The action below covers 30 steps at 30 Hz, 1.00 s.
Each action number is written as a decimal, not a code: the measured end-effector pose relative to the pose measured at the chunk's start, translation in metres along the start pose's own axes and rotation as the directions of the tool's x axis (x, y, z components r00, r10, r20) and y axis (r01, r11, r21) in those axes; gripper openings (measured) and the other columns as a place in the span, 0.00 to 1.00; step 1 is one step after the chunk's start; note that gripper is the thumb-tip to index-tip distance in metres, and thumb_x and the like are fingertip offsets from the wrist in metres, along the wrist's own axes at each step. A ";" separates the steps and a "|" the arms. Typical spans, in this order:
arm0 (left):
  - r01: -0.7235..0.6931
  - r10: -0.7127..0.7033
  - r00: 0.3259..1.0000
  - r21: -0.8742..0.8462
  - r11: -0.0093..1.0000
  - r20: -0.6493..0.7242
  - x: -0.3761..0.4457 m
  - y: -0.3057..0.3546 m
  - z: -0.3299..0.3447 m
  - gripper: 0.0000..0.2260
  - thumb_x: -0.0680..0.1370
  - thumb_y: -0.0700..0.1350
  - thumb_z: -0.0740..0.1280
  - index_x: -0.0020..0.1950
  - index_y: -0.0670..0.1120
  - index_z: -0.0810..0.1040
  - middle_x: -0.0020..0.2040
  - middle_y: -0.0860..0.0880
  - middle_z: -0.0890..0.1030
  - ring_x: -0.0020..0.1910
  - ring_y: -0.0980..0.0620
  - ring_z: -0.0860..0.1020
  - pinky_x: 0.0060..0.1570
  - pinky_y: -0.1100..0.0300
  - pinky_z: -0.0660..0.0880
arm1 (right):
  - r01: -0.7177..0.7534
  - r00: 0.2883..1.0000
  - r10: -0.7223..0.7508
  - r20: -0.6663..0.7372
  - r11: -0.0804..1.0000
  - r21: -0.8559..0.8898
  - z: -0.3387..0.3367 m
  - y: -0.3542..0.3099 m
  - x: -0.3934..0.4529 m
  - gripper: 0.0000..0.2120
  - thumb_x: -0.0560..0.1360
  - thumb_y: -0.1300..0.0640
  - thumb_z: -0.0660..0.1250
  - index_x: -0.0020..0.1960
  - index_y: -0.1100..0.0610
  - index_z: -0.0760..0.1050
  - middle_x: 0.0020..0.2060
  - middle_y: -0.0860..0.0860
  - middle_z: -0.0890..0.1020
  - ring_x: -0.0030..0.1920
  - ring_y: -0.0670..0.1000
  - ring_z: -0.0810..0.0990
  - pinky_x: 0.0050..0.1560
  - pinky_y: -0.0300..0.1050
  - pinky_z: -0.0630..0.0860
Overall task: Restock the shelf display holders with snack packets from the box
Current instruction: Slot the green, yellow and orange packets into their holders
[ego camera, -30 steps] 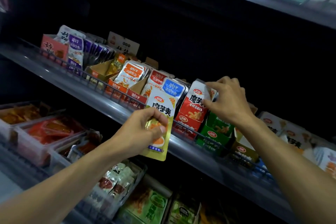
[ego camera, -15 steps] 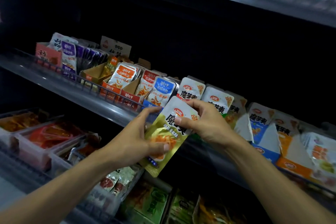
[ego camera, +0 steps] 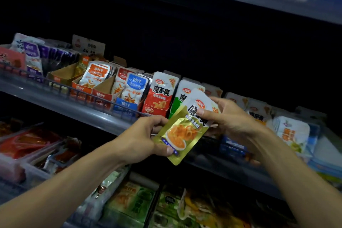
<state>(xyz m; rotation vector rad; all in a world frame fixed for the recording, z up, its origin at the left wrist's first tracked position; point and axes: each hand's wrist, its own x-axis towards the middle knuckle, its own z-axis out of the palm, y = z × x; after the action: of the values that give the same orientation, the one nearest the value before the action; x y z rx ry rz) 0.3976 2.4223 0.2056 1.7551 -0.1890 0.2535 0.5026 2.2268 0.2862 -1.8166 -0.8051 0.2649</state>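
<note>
Dim shop shelving fills my view, with a wire-fronted shelf (ego camera: 61, 96) running across the middle and rows of cardboard holders (ego camera: 153, 111) on it. I see both hands in front of that shelf, sharing one gold packet (ego camera: 182, 131). It hangs tilted in the air, just below the red holder and the green one beside it, touching neither as far as I can tell.

My left hand (ego camera: 140, 142) pinches the lower part — thumb flat on the printed face near the bottom corner, the other fingers curled behind. My right hand (ego camera: 231, 118) pinches the white top, thumb across the lettering, fingers folded round the back edge.

I judge the packet light and soft: a thin foil pouch with a slightly puffed middle and flat sealed ends. The glossy film looks slippery, so I would not trust a loose fingertip hold on the face. The sealed top strip is the stiffest place to grip, and squeezing the belly risks creasing or bursting it — I would keep pressure at the edges. Held by the top alone it will likely droop, so I would guide the bottom edge into a holder first, then let the top follow upright behind the front packets.
</note>
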 end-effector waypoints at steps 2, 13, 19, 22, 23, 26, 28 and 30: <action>-0.008 0.007 1.000 -0.037 0.999 -0.028 0.006 0.005 0.014 0.24 0.69 0.28 0.74 0.61 0.42 0.75 0.50 0.42 0.85 0.47 0.46 0.85 0.48 0.57 0.82 | -0.013 0.999 0.018 0.049 0.995 -0.104 -0.019 -0.003 -0.008 0.22 0.66 0.58 0.75 0.58 0.57 0.75 0.48 0.55 0.86 0.47 0.54 0.86 0.40 0.46 0.82; -0.218 0.398 0.914 0.736 0.641 -0.076 0.064 0.014 0.069 0.16 0.77 0.54 0.68 0.65 0.54 0.76 0.59 0.55 0.74 0.60 0.55 0.72 0.62 0.50 0.72 | 0.120 0.872 -0.249 -0.422 0.943 -0.310 -0.119 -0.008 -0.005 0.16 0.75 0.67 0.70 0.60 0.57 0.74 0.46 0.51 0.83 0.42 0.48 0.85 0.36 0.41 0.82; -0.110 0.374 0.927 0.931 0.349 -0.031 0.075 0.006 0.078 0.22 0.78 0.61 0.61 0.72 0.58 0.70 0.67 0.52 0.68 0.68 0.51 0.65 0.69 0.48 0.59 | 0.093 0.870 -0.277 -0.407 0.904 -0.417 -0.114 -0.001 0.033 0.11 0.77 0.65 0.68 0.57 0.56 0.72 0.42 0.46 0.79 0.38 0.45 0.81 0.32 0.37 0.80; -0.105 0.367 0.930 0.939 0.327 -0.023 0.076 0.003 0.076 0.21 0.79 0.61 0.61 0.71 0.59 0.69 0.66 0.52 0.68 0.68 0.51 0.66 0.69 0.48 0.57 | 0.028 0.890 -0.260 -0.374 0.850 -0.525 -0.109 0.000 0.054 0.11 0.76 0.64 0.69 0.58 0.65 0.76 0.46 0.58 0.83 0.42 0.55 0.84 0.37 0.51 0.83; -0.103 0.362 0.932 0.940 0.325 -0.023 0.077 0.003 0.074 0.20 0.79 0.61 0.61 0.70 0.58 0.70 0.66 0.53 0.69 0.67 0.52 0.67 0.69 0.49 0.58 | 0.012 0.898 -0.254 -0.359 0.830 -0.557 -0.107 0.001 0.060 0.11 0.76 0.64 0.70 0.57 0.65 0.77 0.48 0.60 0.83 0.44 0.57 0.84 0.41 0.56 0.83; -0.106 0.351 0.936 0.936 0.334 -0.019 0.080 0.004 0.068 0.19 0.79 0.59 0.61 0.68 0.57 0.70 0.63 0.54 0.70 0.64 0.54 0.69 0.68 0.50 0.59 | 0.007 0.926 -0.247 -0.285 0.766 -0.643 -0.102 0.004 0.077 0.09 0.74 0.60 0.72 0.54 0.59 0.77 0.48 0.58 0.83 0.46 0.56 0.84 0.47 0.60 0.82; -0.115 0.353 0.935 0.934 0.338 -0.013 0.081 0.006 0.065 0.17 0.79 0.58 0.61 0.67 0.57 0.71 0.61 0.54 0.70 0.62 0.54 0.70 0.67 0.51 0.61 | -0.008 0.937 -0.241 -0.254 0.709 -0.705 -0.099 0.011 0.088 0.10 0.73 0.57 0.74 0.51 0.55 0.77 0.46 0.53 0.82 0.47 0.53 0.82 0.51 0.57 0.81; -0.125 0.356 0.934 0.933 0.337 -0.004 0.082 0.005 0.064 0.16 0.79 0.57 0.62 0.66 0.57 0.71 0.60 0.54 0.71 0.61 0.54 0.70 0.66 0.52 0.63 | -0.019 0.946 -0.233 -0.225 0.654 -0.756 -0.095 0.019 0.095 0.14 0.72 0.56 0.76 0.55 0.55 0.77 0.47 0.50 0.82 0.48 0.50 0.81 0.52 0.55 0.81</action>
<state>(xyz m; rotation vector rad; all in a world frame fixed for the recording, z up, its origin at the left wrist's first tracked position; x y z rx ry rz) 0.4789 2.3593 0.2209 2.8395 -0.1604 0.9253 0.6318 2.2126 0.3252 -2.4884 -0.8609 -0.5199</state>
